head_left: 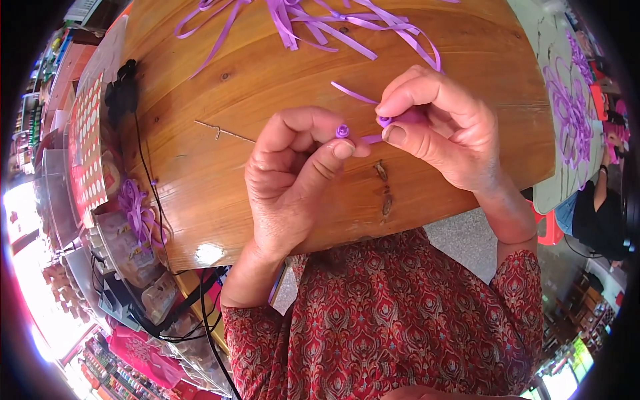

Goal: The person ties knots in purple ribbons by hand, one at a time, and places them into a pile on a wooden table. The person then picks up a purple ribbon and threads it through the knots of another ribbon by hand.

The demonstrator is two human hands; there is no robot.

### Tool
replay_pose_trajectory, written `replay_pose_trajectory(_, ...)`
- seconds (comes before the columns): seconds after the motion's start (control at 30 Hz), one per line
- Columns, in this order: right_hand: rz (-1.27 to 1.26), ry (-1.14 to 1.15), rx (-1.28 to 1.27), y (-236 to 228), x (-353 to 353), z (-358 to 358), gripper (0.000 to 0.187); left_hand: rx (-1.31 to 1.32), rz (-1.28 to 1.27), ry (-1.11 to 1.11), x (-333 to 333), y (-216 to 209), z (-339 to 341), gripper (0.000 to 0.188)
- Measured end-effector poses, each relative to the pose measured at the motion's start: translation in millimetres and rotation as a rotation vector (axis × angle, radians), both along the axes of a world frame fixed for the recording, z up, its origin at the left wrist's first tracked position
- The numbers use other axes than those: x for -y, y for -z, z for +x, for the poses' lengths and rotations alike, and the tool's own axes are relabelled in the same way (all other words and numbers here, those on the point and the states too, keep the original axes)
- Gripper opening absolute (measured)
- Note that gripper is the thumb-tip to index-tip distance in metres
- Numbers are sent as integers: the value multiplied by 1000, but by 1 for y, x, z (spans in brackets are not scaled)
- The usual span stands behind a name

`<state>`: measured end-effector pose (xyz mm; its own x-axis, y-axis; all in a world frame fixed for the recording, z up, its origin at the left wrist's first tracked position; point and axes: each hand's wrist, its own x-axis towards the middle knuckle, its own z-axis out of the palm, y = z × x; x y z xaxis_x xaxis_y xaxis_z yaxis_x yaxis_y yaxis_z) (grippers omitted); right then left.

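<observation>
Over the wooden table, my left hand (287,177) pinches a small, shiny, rounded purple bead-like piece (342,131) between thumb and forefinger. My right hand (450,130) is closed in a pinch on a narrow purple ribbon (353,93), whose free end points left past the fingers. At its fingertips shows a second small purple piece (385,121), partly covered by the thumb. A short stretch of ribbon (372,139) spans the gap between the two hands. Left of my left hand, a thin twisted wire-like tool with a hook (223,131) lies on the wood.
Loose purple ribbons (287,20) lie along the table's far side. A bunch of ribbon (135,212) hangs at the left edge beside a black cable (145,157) and a dotted sheet (88,147). At the right, more ribbons (570,117) rest on a light table, near another person (593,213).
</observation>
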<state>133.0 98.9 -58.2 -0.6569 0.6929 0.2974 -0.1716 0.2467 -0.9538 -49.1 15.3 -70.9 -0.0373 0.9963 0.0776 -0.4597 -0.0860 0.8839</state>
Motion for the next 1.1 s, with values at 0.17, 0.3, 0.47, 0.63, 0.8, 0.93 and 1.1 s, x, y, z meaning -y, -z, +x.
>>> replay_pose_trajectory(0.17,56,24,36,-1,0,-2,21,-19,-103,-29,0,-1,5,17)
replay_pose_trajectory(0.3,138,32,91,-3,1,-2,20,-131,-14,-92,-1,5,9,16)
replay_pose_trajectory(0.47,165,69,85,1,5,-4,24,-91,-1,-116,-1,4,14,18)
replay_pose_trajectory(0.63,114,92,10,4,8,-2,24,-244,101,-106,-4,9,10,20)
replay_pose_trajectory(0.8,289,93,62,4,6,0,22,-187,63,-145,-1,9,15,20)
replay_pose_trajectory(0.93,448,95,118,0,5,1,22,-4,-54,-127,1,6,20,17)
replay_pose_trajectory(1.1,479,140,130,1,6,-2,24,13,-20,-124,-2,8,18,16)
